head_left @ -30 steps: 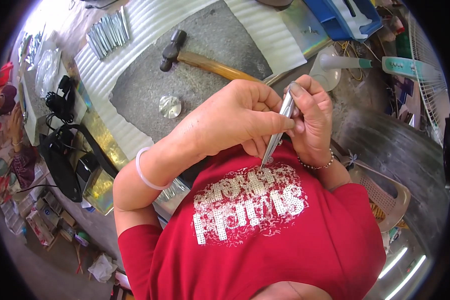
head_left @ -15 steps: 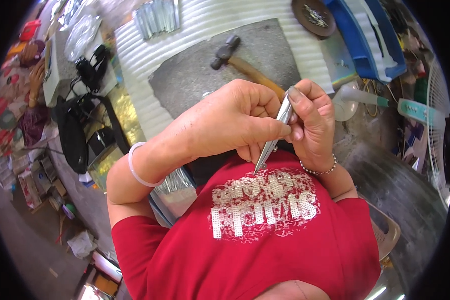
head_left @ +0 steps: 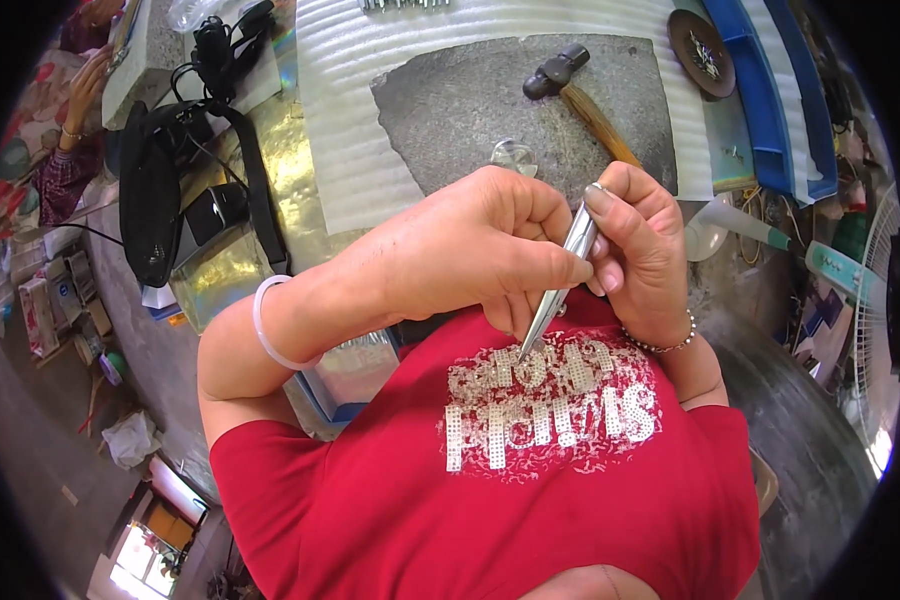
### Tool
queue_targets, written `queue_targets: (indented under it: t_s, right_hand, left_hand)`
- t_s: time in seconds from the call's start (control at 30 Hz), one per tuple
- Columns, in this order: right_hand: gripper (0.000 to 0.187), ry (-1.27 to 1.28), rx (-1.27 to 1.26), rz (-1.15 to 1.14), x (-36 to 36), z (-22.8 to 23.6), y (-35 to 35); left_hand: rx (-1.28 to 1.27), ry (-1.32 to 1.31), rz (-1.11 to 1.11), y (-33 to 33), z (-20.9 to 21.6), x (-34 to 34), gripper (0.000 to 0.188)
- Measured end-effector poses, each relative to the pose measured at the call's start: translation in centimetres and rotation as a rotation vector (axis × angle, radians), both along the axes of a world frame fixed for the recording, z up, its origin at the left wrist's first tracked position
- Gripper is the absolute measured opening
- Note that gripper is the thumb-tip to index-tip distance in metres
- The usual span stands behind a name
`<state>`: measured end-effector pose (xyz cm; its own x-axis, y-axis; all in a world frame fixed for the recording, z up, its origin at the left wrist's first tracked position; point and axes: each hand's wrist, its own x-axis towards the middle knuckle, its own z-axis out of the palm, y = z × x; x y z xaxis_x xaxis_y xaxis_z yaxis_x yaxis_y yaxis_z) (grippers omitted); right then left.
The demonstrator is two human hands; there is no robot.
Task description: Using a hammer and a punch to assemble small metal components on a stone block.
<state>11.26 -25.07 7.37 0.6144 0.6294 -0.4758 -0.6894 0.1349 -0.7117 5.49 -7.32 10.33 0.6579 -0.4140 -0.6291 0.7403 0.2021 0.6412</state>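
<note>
I have the left hand (head_left: 480,240) closed narrowly on the silver tool (head_left: 552,300), its thumb lying across the side, while the right hand (head_left: 642,235) pinches the upper end. The tool slants down out of both grips, its point below them over the red shirt (head_left: 530,520); I cannot tell whether they touch. Past the grips I see a hammer (head_left: 596,122) on a stone slab (head_left: 450,110), its handle running toward the right hand, and a shiny disc (head_left: 513,153) just beyond the left. Up and right of the grips sits a brown dish (head_left: 681,58) of small metal bits (head_left: 705,56).
</note>
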Motion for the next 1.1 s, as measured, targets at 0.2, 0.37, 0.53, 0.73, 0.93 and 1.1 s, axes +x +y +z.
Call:
queue_targets:
  t_s: [0.2, 0.37, 0.53, 0.73, 0.93, 1.1]
  right_hand:
    - [0.014, 0.029, -0.010, -0.011, -0.5, -0.3, 0.3]
    - [0.014, 0.041, 0.002, -0.028, -0.7, -0.5, 0.5]
    - [0.015, -0.053, 0.005, -0.047, -1.0, -0.6, 0.4]
    - [0.016, -0.060, 0.024, -0.091, -0.5, -0.3, 0.5]
    - [0.017, -0.043, 0.011, -0.105, -0.2, -0.3, 0.5]
    - [0.017, -0.033, 0.028, -0.101, -0.2, -0.5, 0.4]
  left_hand:
    - [-0.048, 0.021, 0.019, 0.2, -0.5, -0.4, 0.016]
    - [-0.023, 0.002, -0.005, 0.5, -1.0, -0.4, 0.017]
    - [0.068, -0.071, -0.083, 0.7, -0.2, 0.0, 0.016]
    - [0.078, -0.154, -0.123, 1.0, -0.5, 0.9, 0.016]
    - [0.048, -0.137, -0.130, 0.9, -0.7, 1.4, 0.017]
    - [0.034, -0.098, -0.125, 0.8, -0.6, 1.5, 0.016]
